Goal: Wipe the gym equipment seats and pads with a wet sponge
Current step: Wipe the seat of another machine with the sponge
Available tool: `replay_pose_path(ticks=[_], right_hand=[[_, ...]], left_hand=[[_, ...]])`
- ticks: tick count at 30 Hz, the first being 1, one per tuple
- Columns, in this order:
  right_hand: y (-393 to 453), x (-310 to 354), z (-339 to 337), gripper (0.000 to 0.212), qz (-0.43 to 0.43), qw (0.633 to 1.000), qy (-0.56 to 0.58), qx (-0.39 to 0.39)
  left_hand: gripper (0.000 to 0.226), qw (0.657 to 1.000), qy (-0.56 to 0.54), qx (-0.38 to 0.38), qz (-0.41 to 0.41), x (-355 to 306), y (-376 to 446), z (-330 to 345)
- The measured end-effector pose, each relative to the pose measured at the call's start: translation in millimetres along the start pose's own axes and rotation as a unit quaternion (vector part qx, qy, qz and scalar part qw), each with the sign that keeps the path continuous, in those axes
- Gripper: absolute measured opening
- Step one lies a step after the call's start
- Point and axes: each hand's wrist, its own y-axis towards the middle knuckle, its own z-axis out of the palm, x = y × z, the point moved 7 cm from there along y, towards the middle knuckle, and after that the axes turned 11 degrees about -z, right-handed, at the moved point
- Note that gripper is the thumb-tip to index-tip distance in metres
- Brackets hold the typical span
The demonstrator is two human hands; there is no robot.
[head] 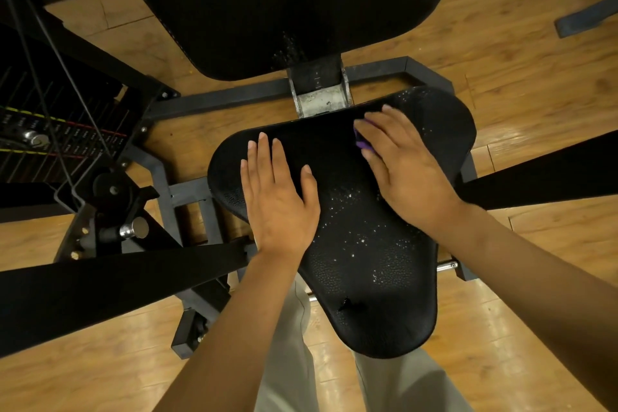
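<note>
Lower centre of the frame: the person's legs in pale trousers point(287, 344) stand against the narrow front end of the black seat point(368, 261), whose grained surface carries scattered water droplets, most densely at centre and at the upper right lobe. A small tear shows near the seat's front tip.

Centre left: the left hand point(277, 197) lies flat on the seat's left lobe, fingers straight and together, grasping nothing; it probably steadies the seat against the wiping pressure.

Centre right: the right hand point(401, 164) presses palm-down on the purple sponge point(362, 141), fingers extended over it. The sponge sits beneath the fingers, only its left edge showing between index finger and thumb, on the seat's rear right area.

Upper centre: the black back pad point(284, 3) rises behind the seat post point(319, 90), also spotted with droplets near its lower edge. Upper left: the weight stack point(50, 137) and cables stand on the wooden floor point(501, 53).
</note>
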Motion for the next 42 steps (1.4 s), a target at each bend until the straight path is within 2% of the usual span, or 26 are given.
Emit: replay_pose_path(ticks=[5,8,16,18,28,31,36,42], right_hand=[[-37,6,-8,0.045,-0.055,0.995,0.074,0.026],[-28,-4,-7,0.041,-0.063,0.996,0.063,0.017],[44,-69,-17,0.038,0.088,0.994,0.010,-0.062],[48,-73,-17,0.036,0.096,0.993,0.004,-0.069],[-42,-29,-22,0.041,-0.050,0.996,0.070,-0.005],[-37,-39,-27,0.042,-0.071,0.996,0.038,0.022],[19,-92,-36,0.039,0.036,0.999,0.026,-0.014],[20,-96,-35,0.036,0.069,0.997,0.027,-0.037]], left_hand=[[0.065,1.000,-0.020,0.002,-0.016,-3,1,0],[0.064,0.999,-0.027,0.002,-0.040,-6,0,1],[0.067,0.999,0.011,-0.017,-0.025,-8,-2,3],[0.067,0.999,0.014,-0.017,-0.025,-9,-2,4],[0.064,0.999,0.013,-0.029,-0.026,-9,-3,4],[0.063,0.999,0.011,-0.037,-0.029,-8,-3,4],[0.063,0.999,0.014,-0.039,-0.028,-8,-3,5],[0.064,0.999,0.012,-0.034,-0.039,-6,-2,5]])
